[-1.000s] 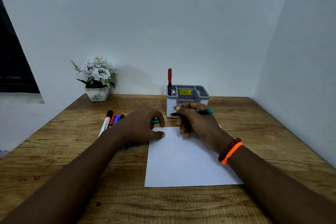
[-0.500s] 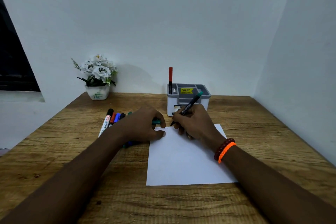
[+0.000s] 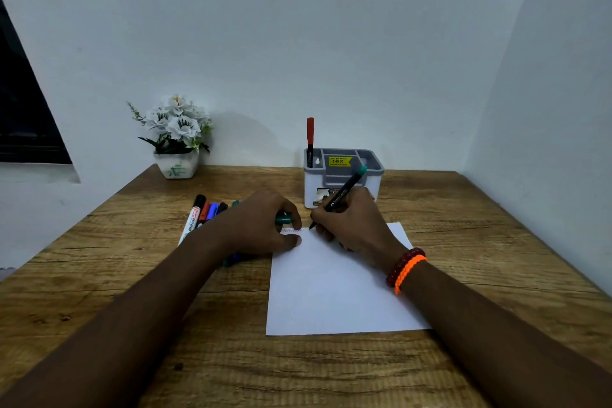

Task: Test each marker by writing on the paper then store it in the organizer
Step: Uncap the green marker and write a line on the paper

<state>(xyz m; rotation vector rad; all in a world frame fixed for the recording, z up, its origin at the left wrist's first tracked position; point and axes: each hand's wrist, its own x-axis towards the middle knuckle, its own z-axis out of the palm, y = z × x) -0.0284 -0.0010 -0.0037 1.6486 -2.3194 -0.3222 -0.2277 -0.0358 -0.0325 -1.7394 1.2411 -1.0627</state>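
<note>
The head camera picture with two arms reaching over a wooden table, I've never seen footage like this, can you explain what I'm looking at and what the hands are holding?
No machine here: a person wears a camera on the head, so you look down along their own arms. The right hand grips a black pen-style marker with a green end, its tip on the white sheet of paper, beside a small red zigzag. The left hand rests at the paper's edge and holds a green cap. On the wooden table lie more markers in a row, partly under the left arm. Behind stand a grey and white desk organizer holding one red-capped marker, and a small pot of white flowers.
</note>
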